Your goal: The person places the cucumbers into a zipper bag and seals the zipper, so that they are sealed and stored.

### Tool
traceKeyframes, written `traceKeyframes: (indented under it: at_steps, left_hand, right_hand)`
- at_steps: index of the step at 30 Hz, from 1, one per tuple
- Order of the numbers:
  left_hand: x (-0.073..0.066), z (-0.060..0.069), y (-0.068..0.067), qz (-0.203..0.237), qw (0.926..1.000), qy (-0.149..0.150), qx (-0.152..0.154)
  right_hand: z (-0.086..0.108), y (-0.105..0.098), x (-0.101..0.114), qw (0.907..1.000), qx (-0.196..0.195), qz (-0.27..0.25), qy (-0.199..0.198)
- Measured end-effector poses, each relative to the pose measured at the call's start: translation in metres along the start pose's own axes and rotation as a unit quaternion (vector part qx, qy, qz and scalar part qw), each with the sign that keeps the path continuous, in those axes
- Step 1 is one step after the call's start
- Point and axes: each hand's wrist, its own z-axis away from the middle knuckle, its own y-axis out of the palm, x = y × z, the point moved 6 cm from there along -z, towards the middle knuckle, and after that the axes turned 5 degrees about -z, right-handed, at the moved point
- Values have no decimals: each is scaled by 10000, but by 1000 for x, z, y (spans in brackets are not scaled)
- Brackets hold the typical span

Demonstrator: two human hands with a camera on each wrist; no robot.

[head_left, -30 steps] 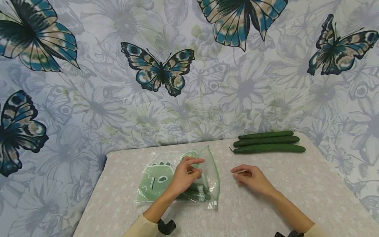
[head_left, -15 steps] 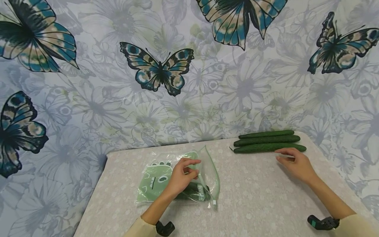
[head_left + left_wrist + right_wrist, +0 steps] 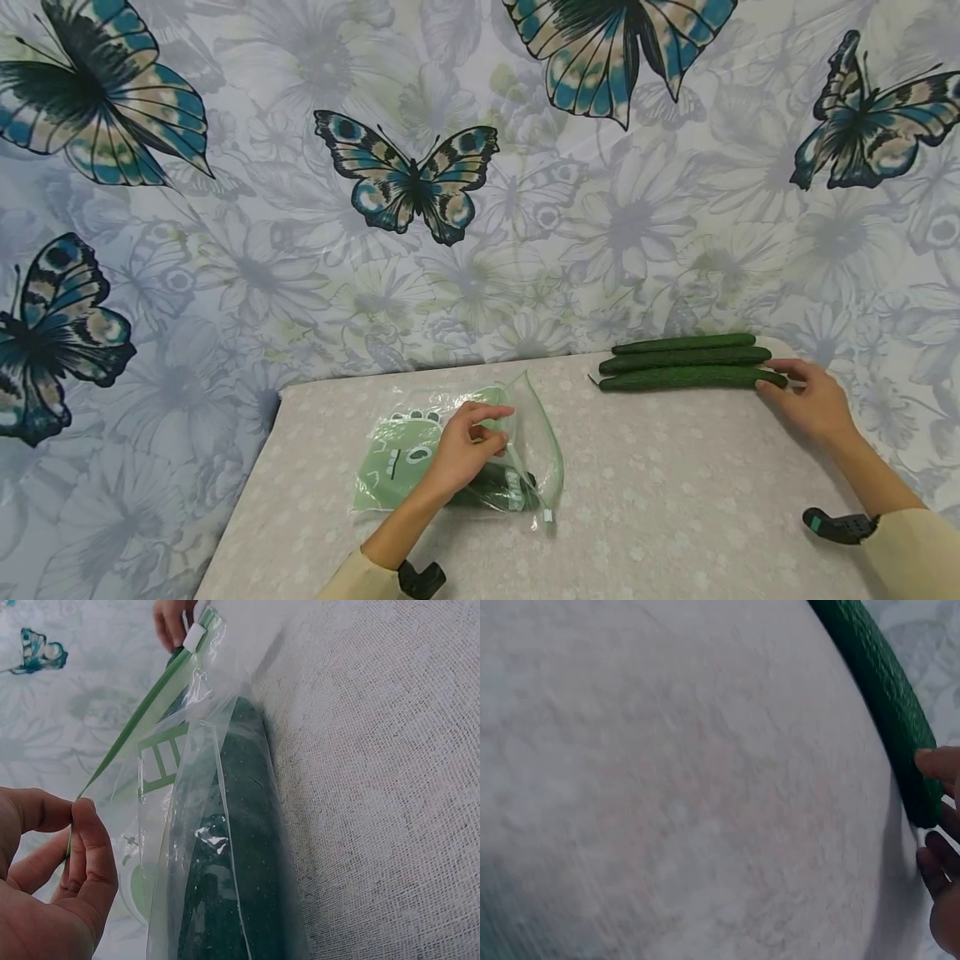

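Observation:
My left hand [image 3: 468, 446] pinches the green-edged rim of a clear slider bag [image 3: 397, 462] printed with a green cartoon face. Inside the bag lies a dark green cucumber [image 3: 232, 847], near the bag's mouth; the mouth gapes to the right, with a white slider [image 3: 194, 637] at its near corner. At the table's right, my right hand [image 3: 817, 404] holds the right end of the nearest cucumber [image 3: 682, 379], thumb on the near side and fingers round the far side. Behind it lie a middle cucumber [image 3: 682, 360] and a thinner far cucumber [image 3: 682, 342], side by side.
A pale patterned cloth covers the table [image 3: 637, 500]. Behind it hangs a fabric backdrop [image 3: 525, 275] with large butterflies. Each wrist carries a black camera mount.
My right hand has moved right and away from me, from beside the bag's mouth to the right end of the nearest cucumber. The left hand stays at the bag's rim.

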Motion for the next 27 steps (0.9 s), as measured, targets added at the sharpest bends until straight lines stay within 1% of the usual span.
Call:
traceKeyframes:
  at_steps: [2, 3, 7, 10, 13, 16, 20, 23, 27]
  left_hand:
    - [0, 1, 1, 33, 10000, 10, 21]
    - [1, 1, 1, 50, 10000, 18, 31]
    - [1, 1, 2, 80, 9999, 55, 60]
    - [1, 0, 0, 22, 10000, 45, 1]
    - [2, 0, 0, 13, 10000, 62, -25]
    - [3, 0, 0, 22, 10000, 27, 27]
    - [3, 0, 0, 0, 10000, -74, 65]
    - [3, 0, 0, 5, 10000, -68, 66]
    - [2, 0, 0, 26, 10000, -12, 43]
  right_hand:
    - [-1, 1, -6, 9996, 261, 21, 79]
    - [-1, 1, -9, 9994, 318, 63, 72]
    - [0, 1, -15, 9993, 266, 173, -199]
    - [0, 1, -18, 9994, 231, 126, -244]
    - [1, -1, -22, 9997, 222, 64, -60]
    - [5, -6, -23, 9998, 170, 7, 51]
    - [17, -14, -20, 9991, 178, -372, 137]
    - [30, -19, -18, 9962, 233, -712, 445]
    - [43, -22, -18, 9900, 401, -986, 931]
